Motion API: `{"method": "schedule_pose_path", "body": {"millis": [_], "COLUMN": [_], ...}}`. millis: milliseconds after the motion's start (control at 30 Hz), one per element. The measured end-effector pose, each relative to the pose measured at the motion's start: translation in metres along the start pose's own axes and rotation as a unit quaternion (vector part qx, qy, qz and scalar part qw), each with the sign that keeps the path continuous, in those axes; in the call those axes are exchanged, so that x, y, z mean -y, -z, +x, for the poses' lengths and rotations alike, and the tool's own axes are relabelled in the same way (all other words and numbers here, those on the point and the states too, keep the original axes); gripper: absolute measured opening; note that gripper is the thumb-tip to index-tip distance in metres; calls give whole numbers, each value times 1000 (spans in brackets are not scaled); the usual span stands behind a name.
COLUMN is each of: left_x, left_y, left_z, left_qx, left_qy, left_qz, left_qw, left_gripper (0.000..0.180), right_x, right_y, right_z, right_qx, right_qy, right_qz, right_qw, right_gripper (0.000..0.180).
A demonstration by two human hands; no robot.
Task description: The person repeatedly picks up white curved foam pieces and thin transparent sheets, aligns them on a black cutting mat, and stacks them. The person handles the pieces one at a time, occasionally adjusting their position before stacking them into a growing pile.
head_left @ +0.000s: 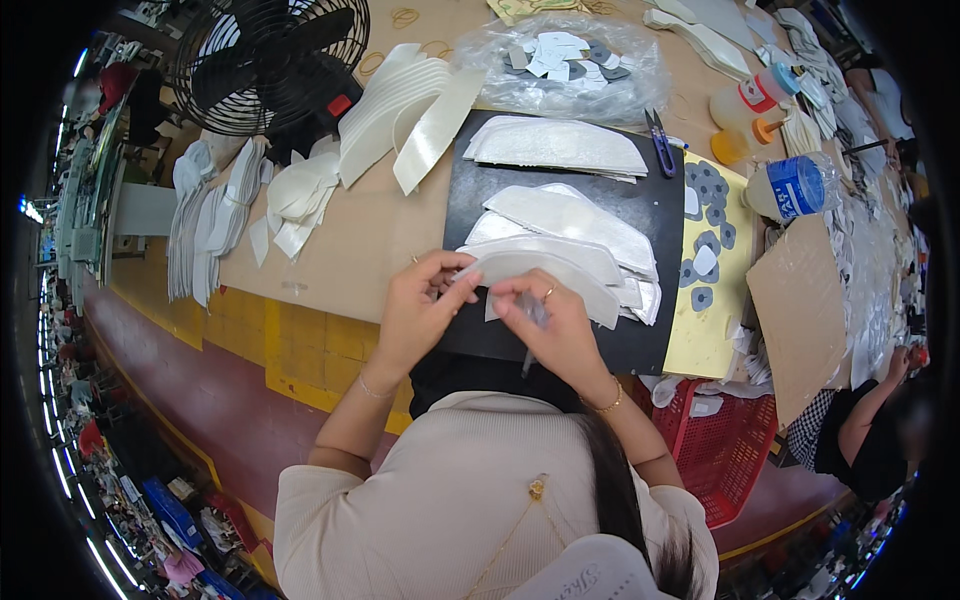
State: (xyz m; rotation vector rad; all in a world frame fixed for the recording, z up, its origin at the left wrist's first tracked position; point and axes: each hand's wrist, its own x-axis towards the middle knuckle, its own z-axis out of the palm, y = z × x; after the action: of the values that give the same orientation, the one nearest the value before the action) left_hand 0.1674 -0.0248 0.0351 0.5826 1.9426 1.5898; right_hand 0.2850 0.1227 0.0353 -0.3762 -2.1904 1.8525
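Observation:
My left hand [418,307] and my right hand [553,322] meet over the near edge of a black mat [655,205]. Both pinch one white curved piece [545,272], the left at its left tip, the right at its lower edge. The right hand also seems to hold a thin tool pointing down. Behind the hands a stack of white curved pieces [580,225] lies fanned on the mat. Another flat stack [555,147] sits at the mat's far edge.
A black fan [268,62] stands far left, with more white curved pieces [400,110] beside it. A clear bag of small parts [565,62], purple snips [660,143], glue bottles [755,95], a yellow sheet with grey patches [708,290], a cardboard sheet [800,310] and a red basket [725,445] lie around. Another person sits at the right.

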Motion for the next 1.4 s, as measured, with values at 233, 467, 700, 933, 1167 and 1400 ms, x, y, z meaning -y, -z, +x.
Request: {"method": "schedule_pose_path", "body": {"millis": [233, 467, 700, 933, 1167, 1400], "left_x": [-15, -12, -12, -11, -21, -38], "left_y": [-5, -7, 2, -2, -2, 2], "left_z": [-23, -30, -27, -30, -32, -31], "left_qx": [22, 11, 66, 81, 101, 142], "left_qy": [-143, -226, -152, 114, 108, 26], "left_qz": [166, 213, 97, -109, -44, 85], "left_qw": [976, 951, 981, 984, 988, 986], "left_gripper": [28, 26, 22, 16, 19, 18], "right_x": [-6, -4, 3, -10, 0, 11], "right_y": [-8, -10, -3, -10, -2, 12], "right_z": [0, -10, -9, -18, -29, -29], "right_qx": [-13, -5, 35, 34, 19, 66], "right_qy": [-129, -176, -170, -138, -149, -213], "right_qz": [152, 190, 225, 187, 177, 163], "right_qw": [980, 966, 959, 972, 973, 961], "right_gripper": [14, 15, 11, 9, 13, 21]}}
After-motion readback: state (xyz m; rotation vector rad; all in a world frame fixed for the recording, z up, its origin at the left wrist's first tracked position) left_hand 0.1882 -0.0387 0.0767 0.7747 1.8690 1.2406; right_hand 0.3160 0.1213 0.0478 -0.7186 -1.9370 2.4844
